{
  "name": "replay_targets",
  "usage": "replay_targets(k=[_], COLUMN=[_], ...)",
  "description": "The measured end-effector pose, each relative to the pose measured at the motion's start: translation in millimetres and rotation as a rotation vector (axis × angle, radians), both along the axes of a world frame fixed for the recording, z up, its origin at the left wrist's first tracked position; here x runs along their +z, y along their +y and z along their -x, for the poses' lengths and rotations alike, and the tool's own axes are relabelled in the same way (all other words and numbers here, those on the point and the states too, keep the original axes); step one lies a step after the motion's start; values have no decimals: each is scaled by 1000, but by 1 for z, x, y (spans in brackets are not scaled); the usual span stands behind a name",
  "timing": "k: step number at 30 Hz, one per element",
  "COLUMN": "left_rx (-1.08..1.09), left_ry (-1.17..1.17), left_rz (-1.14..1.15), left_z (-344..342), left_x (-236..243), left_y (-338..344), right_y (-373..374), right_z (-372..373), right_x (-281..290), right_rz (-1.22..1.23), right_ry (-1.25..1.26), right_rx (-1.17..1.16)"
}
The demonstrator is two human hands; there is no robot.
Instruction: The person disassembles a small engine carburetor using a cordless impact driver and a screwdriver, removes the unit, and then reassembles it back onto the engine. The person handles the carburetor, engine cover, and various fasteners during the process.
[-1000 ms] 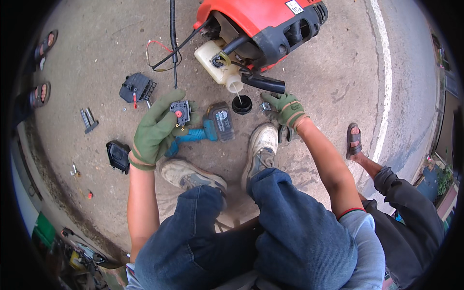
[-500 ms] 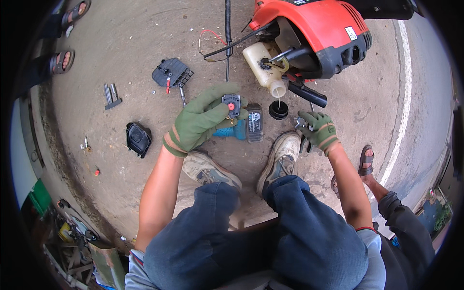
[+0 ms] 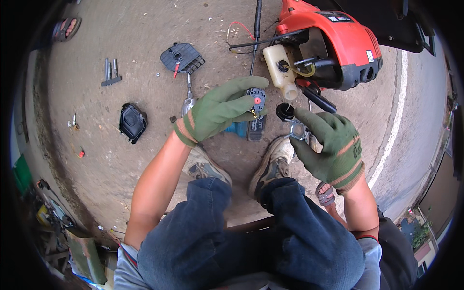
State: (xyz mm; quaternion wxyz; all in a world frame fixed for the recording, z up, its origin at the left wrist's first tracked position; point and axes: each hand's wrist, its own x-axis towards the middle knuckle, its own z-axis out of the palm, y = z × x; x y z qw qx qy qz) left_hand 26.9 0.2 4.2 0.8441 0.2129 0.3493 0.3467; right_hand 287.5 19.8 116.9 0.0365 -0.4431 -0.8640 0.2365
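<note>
My left hand (image 3: 220, 111), in a green glove, grips a small dark grey square engine part (image 3: 256, 99) with a red round centre and brass fittings. My right hand (image 3: 331, 145), gloved alike, pinches a small silvery metal part (image 3: 297, 130) with a round ring face between thumb and fingers. The two parts are held apart. A black cap (image 3: 285, 111) lies on the ground between the hands, below the mouth of a milky plastic fuel tank (image 3: 279, 67); a thin cord joins them. Beneath my left hand lies a blue power driver (image 3: 236, 128), partly hidden.
The red engine housing (image 3: 324, 41) stands at the far right. A black cover (image 3: 182, 57), a black cup-shaped cover (image 3: 132, 123), metal pins on a bar (image 3: 111, 77) and small fittings (image 3: 73, 122) lie leftward. Other people's sandalled feet (image 3: 325, 193) are nearby.
My right hand has risen from beside my shoe, bringing the silvery part near the left hand's part. The view has shifted; my left hand keeps its grip.
</note>
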Motion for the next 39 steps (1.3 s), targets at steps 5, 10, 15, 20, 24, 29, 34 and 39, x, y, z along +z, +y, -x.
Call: replay_targets(k=[5,10,15,20,24,29,34,39], left_rx=[42,16,-31,-52,32,26,64,22], left_ry=[-116,-93,-95,-75,-36,-11,70,219], left_rz=[41,-42,-201,-200,-232,-277,-350,-383], left_z=[2,-1,-1,-5,-10,-14,-15,-13], left_x=[-4,1,-6,-7,-6,-7,-11,-7], left_y=[0,0,2,4,1,6,2,3], right_y=[23,33,43,52,55,59,64,69], right_z=[29,41,51,63,75,81,92,101], right_x=[5,5,20,28,30,34,34,42], right_rz=[-64,-136,-106,-74,-37,11,32,56], right_ry=[-141,-274,-399,-491,-624,-706,-781,-840], right_rx=[74,169,268,343,355,365,387,403])
